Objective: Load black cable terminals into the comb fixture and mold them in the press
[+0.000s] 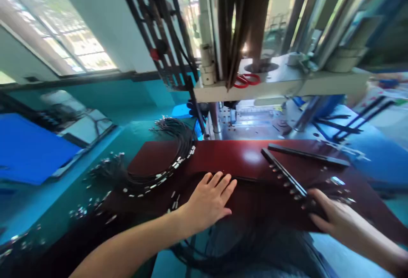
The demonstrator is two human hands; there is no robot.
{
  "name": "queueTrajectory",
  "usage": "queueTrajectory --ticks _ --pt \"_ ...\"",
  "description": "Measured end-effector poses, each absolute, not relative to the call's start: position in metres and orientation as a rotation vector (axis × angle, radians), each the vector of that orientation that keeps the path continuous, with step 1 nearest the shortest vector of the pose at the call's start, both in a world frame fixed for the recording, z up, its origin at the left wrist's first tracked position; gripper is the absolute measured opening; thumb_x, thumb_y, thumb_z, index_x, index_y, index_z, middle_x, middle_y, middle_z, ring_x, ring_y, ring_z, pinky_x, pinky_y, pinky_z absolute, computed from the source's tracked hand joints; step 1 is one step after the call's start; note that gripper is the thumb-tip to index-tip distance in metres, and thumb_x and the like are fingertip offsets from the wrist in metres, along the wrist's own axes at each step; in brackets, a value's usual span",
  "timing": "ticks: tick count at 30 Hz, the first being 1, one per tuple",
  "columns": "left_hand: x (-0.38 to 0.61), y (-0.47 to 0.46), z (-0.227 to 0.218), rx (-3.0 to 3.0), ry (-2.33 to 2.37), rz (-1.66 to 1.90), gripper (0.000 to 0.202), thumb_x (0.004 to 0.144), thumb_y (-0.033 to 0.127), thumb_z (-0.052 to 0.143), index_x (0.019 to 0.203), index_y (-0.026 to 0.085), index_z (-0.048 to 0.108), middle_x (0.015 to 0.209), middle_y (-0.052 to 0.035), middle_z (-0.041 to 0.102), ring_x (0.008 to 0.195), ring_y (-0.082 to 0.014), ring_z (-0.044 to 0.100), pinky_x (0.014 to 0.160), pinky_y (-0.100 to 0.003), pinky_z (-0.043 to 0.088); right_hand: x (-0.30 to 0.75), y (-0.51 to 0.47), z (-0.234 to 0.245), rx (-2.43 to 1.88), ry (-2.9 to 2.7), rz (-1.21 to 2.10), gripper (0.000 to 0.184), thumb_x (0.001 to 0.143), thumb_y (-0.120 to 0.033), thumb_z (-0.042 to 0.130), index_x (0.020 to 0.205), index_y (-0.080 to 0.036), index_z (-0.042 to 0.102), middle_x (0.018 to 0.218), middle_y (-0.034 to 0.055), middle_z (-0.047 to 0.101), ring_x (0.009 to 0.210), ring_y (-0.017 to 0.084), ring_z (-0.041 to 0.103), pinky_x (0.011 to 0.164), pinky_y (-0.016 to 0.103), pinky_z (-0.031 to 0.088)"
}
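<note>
Left hand [208, 199] flat, right hand [328, 212] full
The left one lay palm-down on the reddish board [219, 159], fingers loosely spread; the right, way nearer the black bar [284, 174], gripped its near end, long axis slanting away leftward.

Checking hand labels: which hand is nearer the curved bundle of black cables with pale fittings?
Left. The left hand is close by, right of the bundle; the right hand, farther right, grips a long black bar.
</note>
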State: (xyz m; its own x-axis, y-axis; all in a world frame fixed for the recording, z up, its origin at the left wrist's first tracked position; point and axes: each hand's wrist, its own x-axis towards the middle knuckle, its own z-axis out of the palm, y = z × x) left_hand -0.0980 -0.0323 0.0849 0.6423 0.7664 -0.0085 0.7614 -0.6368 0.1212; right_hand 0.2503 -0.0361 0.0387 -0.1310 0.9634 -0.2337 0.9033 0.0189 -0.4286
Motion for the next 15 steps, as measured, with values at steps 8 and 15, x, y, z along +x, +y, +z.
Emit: queueTrajectory --ticks 8,15 --pt "-0.052 -0.089 0.069 2.442 1.436 -0.318 0.061 0.081 0.062 0.037 0.098 0.010 0.062 0.098 -0.0183 0.062 0.093 -0.0323 0.058 0.083 -0.048 0.043 0.228 -0.019 0.089 -2.116 -1.770 1.563 0.023 0.071 -0.006 0.037 0.089 -0.020 0.037 0.054 -0.0048 0.049 0.041 0.014 0.052 0.037 0.021 0.035" --pt "-0.043 -0.102 0.045 1.559 1.146 -0.034 0.049 0.070 0.052 0.059 0.098 0.012 0.057 0.098 -0.0156 0.064 0.097 -0.0345 0.057 0.083 -0.047 0.042 0.240 0.009 0.090 -1.976 -2.001 0.994 0.019 0.060 -0.006 0.042 0.074 -0.018 0.047 0.058 -0.0029 0.048 0.053 0.013 0.048 0.045 0.021 0.031"
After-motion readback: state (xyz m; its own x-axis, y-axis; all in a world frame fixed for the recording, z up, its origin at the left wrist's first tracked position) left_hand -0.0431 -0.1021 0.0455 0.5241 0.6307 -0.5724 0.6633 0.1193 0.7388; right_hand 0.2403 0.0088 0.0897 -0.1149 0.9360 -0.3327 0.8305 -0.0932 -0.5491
